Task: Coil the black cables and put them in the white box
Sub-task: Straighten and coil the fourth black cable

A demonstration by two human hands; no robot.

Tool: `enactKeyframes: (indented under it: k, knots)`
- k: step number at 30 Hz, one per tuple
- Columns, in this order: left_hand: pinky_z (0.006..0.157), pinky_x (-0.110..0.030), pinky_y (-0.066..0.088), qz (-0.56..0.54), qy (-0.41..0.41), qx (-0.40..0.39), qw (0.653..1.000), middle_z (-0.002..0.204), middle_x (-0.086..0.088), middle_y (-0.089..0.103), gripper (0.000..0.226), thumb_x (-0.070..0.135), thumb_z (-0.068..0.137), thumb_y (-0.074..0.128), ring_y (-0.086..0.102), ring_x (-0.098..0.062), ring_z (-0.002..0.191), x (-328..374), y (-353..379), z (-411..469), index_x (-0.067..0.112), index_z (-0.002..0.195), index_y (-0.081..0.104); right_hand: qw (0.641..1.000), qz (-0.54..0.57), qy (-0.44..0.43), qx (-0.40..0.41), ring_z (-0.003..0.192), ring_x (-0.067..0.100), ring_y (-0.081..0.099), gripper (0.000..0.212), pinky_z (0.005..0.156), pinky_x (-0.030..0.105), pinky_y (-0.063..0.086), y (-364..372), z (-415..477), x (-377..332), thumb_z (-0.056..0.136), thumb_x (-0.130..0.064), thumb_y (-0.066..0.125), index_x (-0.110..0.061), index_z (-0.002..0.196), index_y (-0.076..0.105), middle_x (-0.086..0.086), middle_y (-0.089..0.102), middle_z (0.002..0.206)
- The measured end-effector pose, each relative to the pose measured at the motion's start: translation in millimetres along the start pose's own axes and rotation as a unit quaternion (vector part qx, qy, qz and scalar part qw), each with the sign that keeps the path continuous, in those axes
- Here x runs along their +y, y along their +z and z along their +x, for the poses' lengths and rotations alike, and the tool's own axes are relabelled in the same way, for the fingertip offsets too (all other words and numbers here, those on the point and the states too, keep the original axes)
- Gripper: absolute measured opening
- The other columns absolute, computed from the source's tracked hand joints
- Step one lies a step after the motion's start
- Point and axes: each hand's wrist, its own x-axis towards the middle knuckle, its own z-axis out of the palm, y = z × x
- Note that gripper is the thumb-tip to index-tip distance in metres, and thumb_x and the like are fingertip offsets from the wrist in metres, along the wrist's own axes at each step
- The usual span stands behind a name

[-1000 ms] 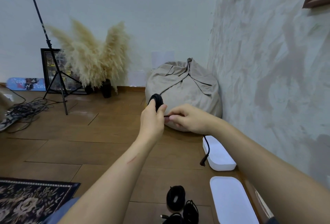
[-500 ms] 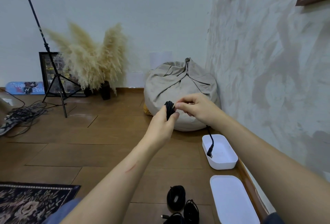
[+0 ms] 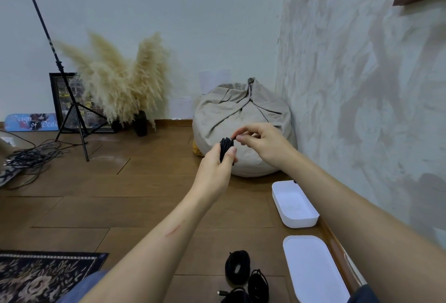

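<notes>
**Cable coil held in both hands above the floor; white box stands open by the right wall**

Left hand [image 3: 214, 169]: raised in front of the person. The fingers are curled round a coiled black cable [image 3: 226, 148] and the thumb presses on its near side. The coil stands upright in this grip, well above the floor [image 3: 149, 206].

Right hand [image 3: 263, 143]: just beside the left. Thumb and forefinger pinch a strand at the top of the same coil, and the other fingers are loosely bent. A small pale tip shows at the pinch; what it is cannot be told.

White box [image 3: 299, 223]: on the floor at its right edge, against the skirting of the textured wall, with its open side up. It lies below the right forearm and apart from the held coil.

White lid [image 3: 313, 266]: flat on the floor along the same right edge, nearer the person than the box and apart from it.

Floor coils [image 3: 237, 267]: three more wound black cables lie close together near the person, just left of the lid. The nearest is cut off by the frame.

Surroundings: a beige beanbag [image 3: 241, 114] fills the far right corner of the floor, behind the hands. Pampas grass [image 3: 120, 80] in dark vases and a tripod stand [image 3: 70, 114] stand along the far wall. A loose tangle of cables [image 3: 31, 157] lies at the left edge, and a patterned rug [image 3: 43, 273] covers the near left corner.
</notes>
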Motion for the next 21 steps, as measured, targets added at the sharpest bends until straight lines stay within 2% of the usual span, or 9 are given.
enactKeyframes:
  k: [2, 4, 5, 9, 12, 14, 16, 17, 21]
  knots:
    - [0.085, -0.041, 0.051, -0.015, 0.013, 0.006, 1.0, 0.083, 0.008, 0.066, 0.024, 0.035, 0.105, 0.049, 0.063, -0.015, 0.086, 4, 1, -1, 0.018, 0.094, 0.063, 1.0, 0.011, -0.001, 0.024, 0.077, 0.002, 0.062, 0.014, 0.079, 0.024, 0.048, -1, 1, 2, 0.095, -0.021, 0.067, -0.031, 0.088, 0.073, -0.004, 0.072, 0.084]
    - [0.086, -0.04, 0.051, -0.036, 0.026, 0.001, 0.999, 0.083, 0.01, 0.067, 0.027, 0.041, 0.1, 0.05, 0.063, -0.012, 0.087, 9, 0, -3, 0.019, 0.092, 0.063, 0.998, 0.025, 0.003, 0.053, 0.072, 0.006, 0.061, 0.005, 0.075, 0.031, 0.048, -4, 1, 4, 0.089, -0.028, 0.074, -0.028, 0.086, 0.071, -0.005, 0.069, 0.075]
    - [0.088, -0.037, 0.05, -0.045, 0.03, -0.01, 0.998, 0.086, 0.009, 0.068, 0.027, 0.041, 0.099, 0.05, 0.064, -0.01, 0.088, 11, -1, -4, 0.019, 0.093, 0.064, 0.997, 0.031, 0.004, 0.064, 0.071, 0.008, 0.061, 0.01, 0.074, 0.032, 0.048, -6, 1, 4, 0.087, -0.03, 0.076, -0.024, 0.086, 0.069, -0.005, 0.068, 0.072]
    - [0.085, -0.015, 0.047, -0.061, 0.045, -0.066, 0.995, 0.101, 0.006, 0.068, 0.015, 0.019, 0.105, 0.052, 0.063, 0.004, 0.092, 20, -3, -9, 0.011, 0.111, 0.064, 0.996, 0.073, 0.012, 0.051, 0.067, 0.006, 0.057, 0.013, 0.066, 0.017, 0.045, -14, -3, 8, 0.091, -0.024, 0.072, -0.011, 0.093, 0.071, 0.002, 0.066, 0.073]
    - [0.082, -0.01, 0.045, -0.083, 0.053, -0.078, 0.992, 0.103, 0.006, 0.066, 0.016, 0.01, 0.105, 0.051, 0.062, 0.009, 0.089, 25, -4, -9, 0.005, 0.116, 0.062, 0.996, 0.082, 0.016, 0.028, 0.069, 0.003, 0.059, 0.015, 0.069, 0.016, 0.047, -14, -4, 11, 0.098, -0.018, 0.063, -0.007, 0.104, 0.071, 0.003, 0.068, 0.081]
    - [0.084, -0.012, 0.046, -0.09, 0.053, -0.084, 0.991, 0.103, 0.006, 0.067, 0.014, 0.009, 0.104, 0.053, 0.062, 0.008, 0.092, 29, -5, -9, 0.007, 0.113, 0.063, 0.995, 0.094, 0.028, 0.021, 0.073, 0.007, 0.06, 0.016, 0.074, 0.023, 0.051, -12, -5, 15, 0.101, -0.016, 0.059, -0.007, 0.107, 0.071, 0.001, 0.069, 0.082]
    - [0.087, -0.016, 0.048, -0.101, 0.061, -0.084, 0.989, 0.099, 0.005, 0.069, 0.012, 0.011, 0.103, 0.054, 0.063, 0.001, 0.095, 32, -5, -9, 0.008, 0.109, 0.065, 0.994, 0.1, 0.039, 0.007, 0.075, 0.016, 0.059, 0.018, 0.078, 0.037, 0.052, -7, -7, 17, 0.102, -0.014, 0.056, -0.008, 0.107, 0.071, 0.002, 0.067, 0.079]
    - [0.086, -0.016, 0.049, -0.115, 0.063, -0.078, 0.988, 0.099, 0.005, 0.069, 0.012, 0.011, 0.103, 0.055, 0.064, 0.001, 0.095, 34, -4, -9, 0.008, 0.109, 0.065, 0.993, 0.106, 0.045, -0.003, 0.073, 0.017, 0.057, 0.019, 0.076, 0.039, 0.05, -1, -7, 20, 0.103, -0.012, 0.053, -0.007, 0.104, 0.071, 0.004, 0.064, 0.077]
    - [0.064, -0.009, 0.049, -0.212, 0.009, 0.019, 0.977, 0.098, 0.004, 0.068, 0.016, 0.006, 0.103, 0.054, 0.065, 0.008, 0.08, 39, -5, -1, 0.003, 0.114, 0.064, 0.992, 0.086, 0.072, -0.057, 0.056, 0.003, 0.051, 0.031, 0.065, 0.025, 0.045, 35, -14, 14, 0.105, -0.005, 0.043, -0.018, 0.083, 0.061, -0.006, 0.059, 0.064]
